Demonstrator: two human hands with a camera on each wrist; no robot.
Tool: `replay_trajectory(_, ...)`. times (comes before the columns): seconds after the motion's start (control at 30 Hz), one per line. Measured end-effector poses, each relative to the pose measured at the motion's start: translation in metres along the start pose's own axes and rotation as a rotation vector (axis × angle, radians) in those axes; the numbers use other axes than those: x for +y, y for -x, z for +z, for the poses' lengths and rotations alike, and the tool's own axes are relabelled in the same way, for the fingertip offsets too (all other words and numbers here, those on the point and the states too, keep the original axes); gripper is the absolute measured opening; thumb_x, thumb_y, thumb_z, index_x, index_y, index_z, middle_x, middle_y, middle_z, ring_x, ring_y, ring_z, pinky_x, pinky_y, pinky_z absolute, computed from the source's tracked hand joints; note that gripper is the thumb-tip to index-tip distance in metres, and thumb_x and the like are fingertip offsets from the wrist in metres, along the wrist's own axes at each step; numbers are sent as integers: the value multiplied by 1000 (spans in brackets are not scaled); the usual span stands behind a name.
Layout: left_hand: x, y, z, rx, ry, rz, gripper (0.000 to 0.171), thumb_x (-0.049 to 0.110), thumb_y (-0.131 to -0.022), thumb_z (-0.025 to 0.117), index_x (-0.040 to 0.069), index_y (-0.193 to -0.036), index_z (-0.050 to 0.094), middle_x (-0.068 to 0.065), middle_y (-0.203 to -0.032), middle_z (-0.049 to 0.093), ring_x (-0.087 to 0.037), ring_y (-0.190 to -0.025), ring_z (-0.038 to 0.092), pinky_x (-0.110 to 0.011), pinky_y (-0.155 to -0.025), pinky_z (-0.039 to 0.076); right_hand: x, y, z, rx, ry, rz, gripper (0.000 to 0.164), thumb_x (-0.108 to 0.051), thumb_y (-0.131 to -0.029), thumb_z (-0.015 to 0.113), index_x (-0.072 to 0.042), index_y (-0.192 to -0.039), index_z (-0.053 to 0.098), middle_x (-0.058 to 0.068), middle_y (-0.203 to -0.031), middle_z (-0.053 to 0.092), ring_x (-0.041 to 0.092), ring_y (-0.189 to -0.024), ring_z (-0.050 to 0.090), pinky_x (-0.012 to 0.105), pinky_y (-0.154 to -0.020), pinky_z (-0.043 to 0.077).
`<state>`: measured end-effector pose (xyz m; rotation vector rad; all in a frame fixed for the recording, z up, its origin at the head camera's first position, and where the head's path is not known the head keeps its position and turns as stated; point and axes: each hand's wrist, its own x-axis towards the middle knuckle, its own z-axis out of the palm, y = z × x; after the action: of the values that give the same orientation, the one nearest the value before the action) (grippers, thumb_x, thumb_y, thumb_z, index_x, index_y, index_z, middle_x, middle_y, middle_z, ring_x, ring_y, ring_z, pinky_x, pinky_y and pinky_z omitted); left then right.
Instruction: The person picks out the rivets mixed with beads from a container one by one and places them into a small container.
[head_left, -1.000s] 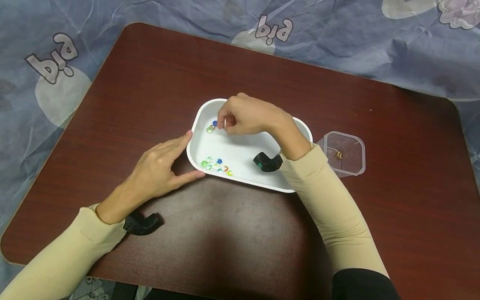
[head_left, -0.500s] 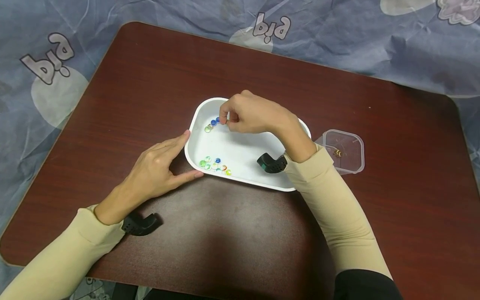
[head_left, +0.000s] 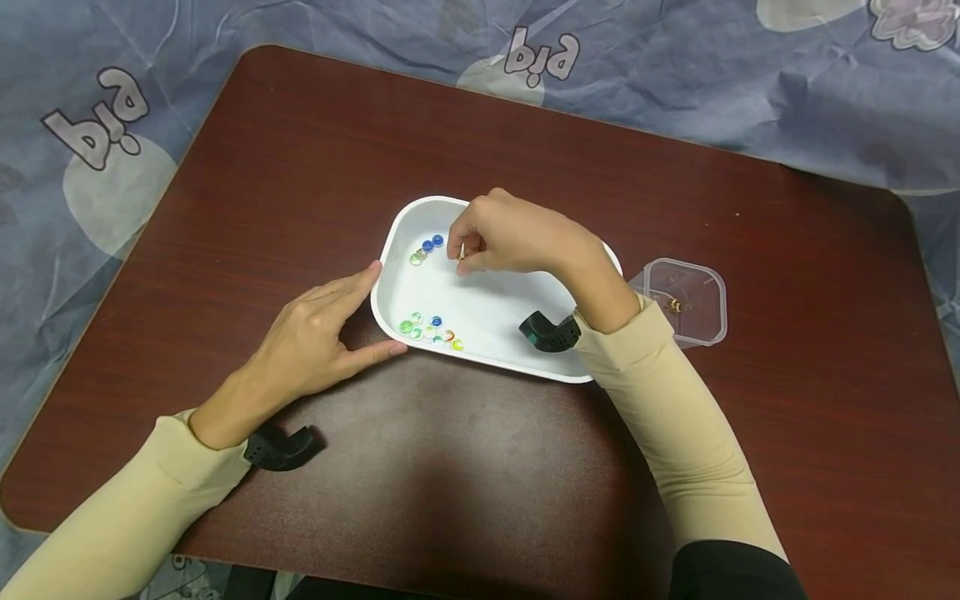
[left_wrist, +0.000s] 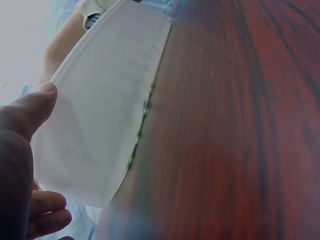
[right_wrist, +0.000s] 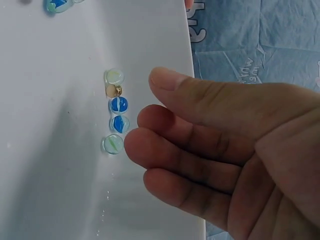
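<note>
My left hand (head_left: pixel 311 337) steadies the left end of a white tray (head_left: pixel 495 358), straight index finger at its left edge and thumb at its front rim. Over the back of the tray is my right hand (head_left: pixel 517 233); the right wrist view shows its thumb and fingers apart, with nothing between them. Close to those fingertips runs a row: a clear green marble (right_wrist: pixel 113 144), a blue marble (right_wrist: pixel 119 124), another blue marble (right_wrist: pixel 119 105), a small gold piece (right_wrist: pixel 116 90) and a pale green marble (right_wrist: pixel 115 76). The head view hides the row's right end behind the fingers.
Several loose marbles (head_left: pixel 437 322), green, blue, red and yellow, lie in the tray's front left corner. Right of the tray stands a clear plastic box (head_left: pixel 701 321) with a small gold item (head_left: pixel 674 306) in it. All rest on a brown table (head_left: pixel 315 150).
My right hand has shifted a little to the right from the row, and the second blue marble has come into sight. My left hand keeps its place at the tray.
</note>
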<state>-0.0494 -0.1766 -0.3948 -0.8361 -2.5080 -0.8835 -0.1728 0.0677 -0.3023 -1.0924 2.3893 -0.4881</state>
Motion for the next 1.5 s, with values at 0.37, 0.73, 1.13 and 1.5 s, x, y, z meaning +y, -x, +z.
replay_trajectory(0.37,-1,0,2,1,3,17,91,70,-89,54,-8,-137,53,-26,-125,63,-39,-110,64,-56,-88,51,-2,6,0,22,1,-32,5,-11,-85,79,-9,-88,75,-1,-75,67,13,-72,58,28,-68,47)
replay_trajectory(0.73,0,-1,0,3,-4,13,95,73,-88,50,-7,-138,52,-26,-126,62,-39,-112,63,-56,-91,50,-4,17,-4,15,45,-61,6,-7,-88,74,-7,-94,77,-1,-78,68,13,-72,57,28,-69,48)
replay_trajectory(1.13,2,-1,1,-4,1,-5,94,72,-88,51,-7,-139,51,-26,-128,61,-39,-114,62,-57,-91,50,9,32,4,30,35,-82,16,2,-87,68,-4,-98,78,4,-86,71,16,-75,61,31,-72,51)
replay_trajectory(1.5,1,-1,1,4,3,8,93,70,-88,54,-8,-139,51,-27,-127,61,-40,-114,62,-56,-92,49,16,46,9,131,20,-112,13,0,-86,70,-1,-96,78,3,-82,70,14,-71,59,30,-68,50)
